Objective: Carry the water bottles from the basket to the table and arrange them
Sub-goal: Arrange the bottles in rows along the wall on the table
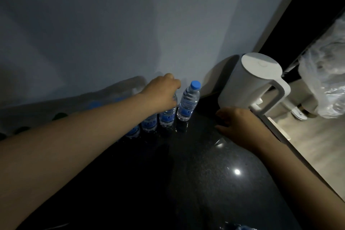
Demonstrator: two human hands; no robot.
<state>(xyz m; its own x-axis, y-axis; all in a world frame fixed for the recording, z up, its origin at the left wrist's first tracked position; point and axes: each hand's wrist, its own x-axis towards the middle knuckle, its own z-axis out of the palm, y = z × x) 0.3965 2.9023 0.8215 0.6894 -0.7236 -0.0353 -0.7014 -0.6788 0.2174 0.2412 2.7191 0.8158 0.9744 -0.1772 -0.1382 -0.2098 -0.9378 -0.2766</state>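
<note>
Knuckles up, the left hand [164, 91] reaches out on a straight arm, fingers curled over the top of a water bottle [167, 117], second in the row left of the white kettle [250, 84]. The right hand [235, 123] rests, fingers relaxed, on the dark table [205, 164] just before the kettle's base. A capped bottle [188, 102] stands nearest the kettle; other bottles [149, 124] continue leftward along the wall [112, 33]. The table's edge runs just right of the kettle.
</note>
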